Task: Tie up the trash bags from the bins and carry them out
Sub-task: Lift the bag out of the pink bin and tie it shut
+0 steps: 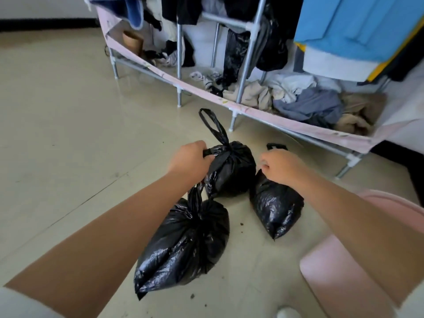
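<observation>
Left hand: grips handles of 2 tied bags – hanging below it.
Right hand: grips third bag – directly beneath.

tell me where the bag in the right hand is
In the head view, the right hand grips a tied black trash bag right of centre, beside the middle bag, near the pink bin.
</observation>
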Demonstrator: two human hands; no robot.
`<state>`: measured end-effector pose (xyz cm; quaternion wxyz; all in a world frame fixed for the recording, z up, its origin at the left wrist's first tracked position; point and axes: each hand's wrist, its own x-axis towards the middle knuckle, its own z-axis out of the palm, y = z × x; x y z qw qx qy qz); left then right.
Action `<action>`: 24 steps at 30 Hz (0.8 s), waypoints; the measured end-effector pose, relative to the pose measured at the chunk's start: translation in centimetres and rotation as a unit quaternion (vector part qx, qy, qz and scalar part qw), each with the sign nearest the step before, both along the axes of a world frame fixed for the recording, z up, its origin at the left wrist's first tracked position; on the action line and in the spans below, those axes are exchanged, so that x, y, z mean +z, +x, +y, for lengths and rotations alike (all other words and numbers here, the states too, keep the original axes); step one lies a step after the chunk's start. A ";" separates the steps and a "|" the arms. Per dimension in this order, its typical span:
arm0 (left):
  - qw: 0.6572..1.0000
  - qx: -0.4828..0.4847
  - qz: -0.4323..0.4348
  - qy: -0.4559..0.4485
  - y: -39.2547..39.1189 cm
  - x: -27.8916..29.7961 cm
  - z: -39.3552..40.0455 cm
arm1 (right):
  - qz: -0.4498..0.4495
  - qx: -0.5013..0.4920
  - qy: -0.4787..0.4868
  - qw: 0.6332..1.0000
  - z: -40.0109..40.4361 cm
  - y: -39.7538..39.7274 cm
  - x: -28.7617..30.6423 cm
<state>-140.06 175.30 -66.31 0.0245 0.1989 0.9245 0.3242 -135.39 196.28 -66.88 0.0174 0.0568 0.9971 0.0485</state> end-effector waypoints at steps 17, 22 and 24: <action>0.975 0.106 -0.043 -0.191 -15.3 -4.2 11.4 | 0.004 -0.168 -0.447 0.879 11.4 -19.4 -5.0; 0.965 0.150 -0.049 -0.209 -18.4 -5.8 12.3 | -0.068 -0.043 -0.395 0.915 8.0 -26.2 -6.5; 0.964 0.153 -0.048 -0.212 -18.8 -6.5 12.5 | -0.092 -0.029 -0.373 0.923 6.8 -28.1 -7.9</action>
